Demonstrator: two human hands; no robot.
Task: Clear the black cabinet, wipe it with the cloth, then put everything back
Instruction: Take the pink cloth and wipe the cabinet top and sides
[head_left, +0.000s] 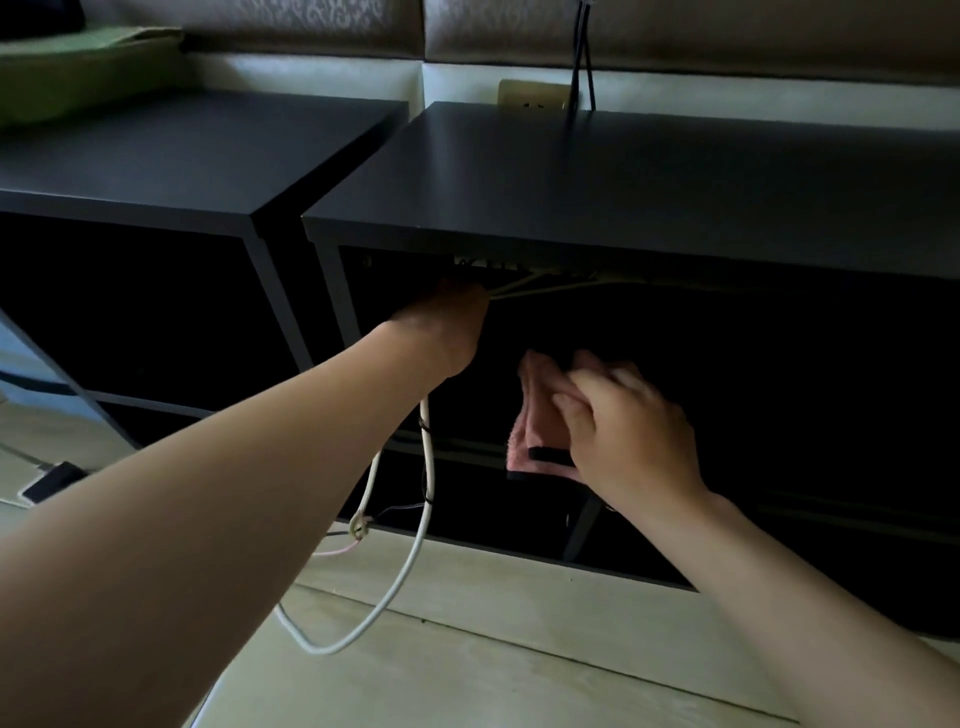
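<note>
The black cabinet (649, 171) fills the right half of the view, its open front dark inside. My left hand (447, 322) reaches into the upper left of the opening and grips a bundle of pale cables (524, 285) just under the top board. A white cord (423, 525) hangs from below that wrist and loops down to the floor. My right hand (628, 421) holds a pink cloth (540, 421) against the dark inside of the cabinet, near the shelf edge. The interior beyond the hands is too dark to make out.
A second black cabinet (182, 150) stands to the left, with a green cushion (78, 67) behind it. A wall socket (532, 96) with black cables (582, 62) sits behind the cabinet top. A dark device (52, 480) lies on the pale wooden floor (467, 649) at left.
</note>
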